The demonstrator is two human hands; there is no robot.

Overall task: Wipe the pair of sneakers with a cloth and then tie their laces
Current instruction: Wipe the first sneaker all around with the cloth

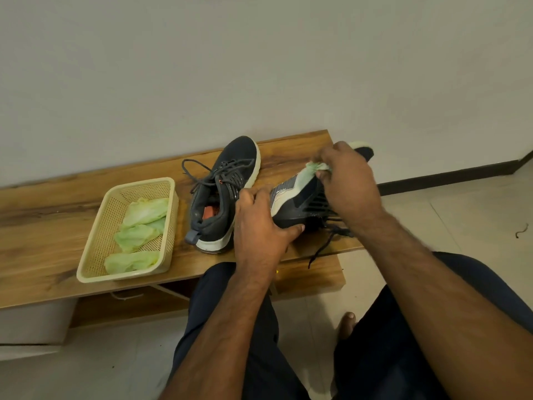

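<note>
You've got a grainy wood tabletop (57, 203), perforated plastic basket (95, 241) at nine o'clock, knit-fabric sneakers (227, 180), soft cloth (310, 171).

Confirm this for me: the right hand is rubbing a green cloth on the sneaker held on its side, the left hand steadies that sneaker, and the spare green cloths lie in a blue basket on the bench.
One detail is wrong: the basket is cream-yellow, not blue, as the head view shows. The rest stands: the right hand rubs a green cloth on the tilted sneaker, the left hand steadies it, and spare green cloths lie in the basket on the bench.

No readable text, label, brand, number or sign anywhere in view; none legible on sneakers, basket, cloths or bench.
</note>
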